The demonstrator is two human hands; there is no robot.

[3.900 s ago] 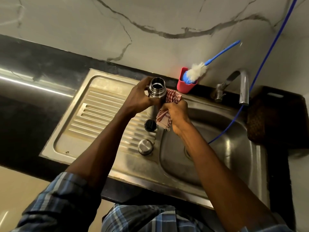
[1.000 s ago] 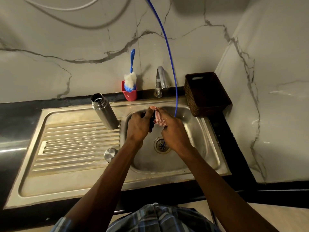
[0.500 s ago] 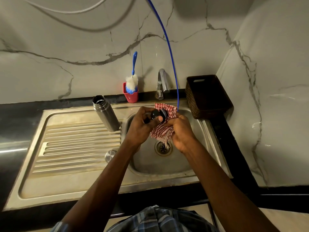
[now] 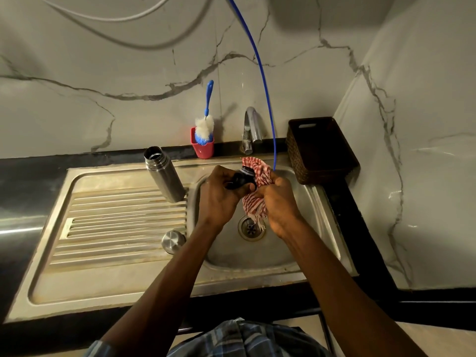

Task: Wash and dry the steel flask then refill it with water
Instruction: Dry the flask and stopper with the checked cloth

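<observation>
Centre frame, the left hand gripped the black stopper; the right hand clutched the checked cloth. The flask stood open, seemingly dried; refilling remained.

Veined marble walls behind black counter, dim light.

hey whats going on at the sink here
A person is drying a flask part over the sink basin. The left hand holds the black stopper while the right hand rubs it with a red checked cloth. The open steel flask and its steel cap stand on the drainboard, not yet refilled.
</observation>
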